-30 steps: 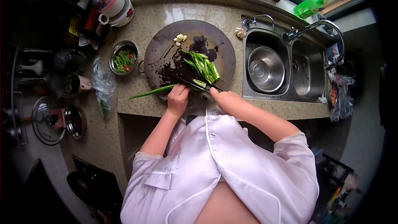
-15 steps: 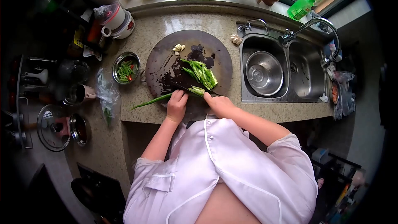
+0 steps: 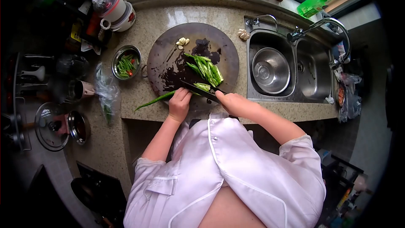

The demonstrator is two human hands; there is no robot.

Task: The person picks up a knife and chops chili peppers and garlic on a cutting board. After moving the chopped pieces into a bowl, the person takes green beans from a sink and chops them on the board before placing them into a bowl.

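My left hand (image 3: 179, 104) is closed on a long green pepper (image 3: 155, 100) at the near edge of the round cutting board (image 3: 162, 52). The pepper's thin end sticks out left past the board. My right hand (image 3: 236, 104) grips a dark-bladed kitchen knife (image 3: 201, 91), its handle hidden in the fist. The blade slants up and left, its tip close to my left fingers. Just beyond the blade lies a small bunch of cut pepper pieces (image 3: 202, 86). A larger heap of sliced green pepper (image 3: 206, 69) rests farther back, with peeled garlic cloves (image 3: 182, 42) behind it.
A metal bowl (image 3: 114, 65) of cut green and red peppers stands left of the board, beside a plastic bag (image 3: 105, 90). At right is a double sink (image 3: 272, 101) with a steel basin (image 3: 270, 69) in it. A garlic bulb (image 3: 243, 34) sits by its corner.
My right hand has moved right with the knife, and more of the blade shows. The left hand still holds the pepper. The camera view has shifted slightly.
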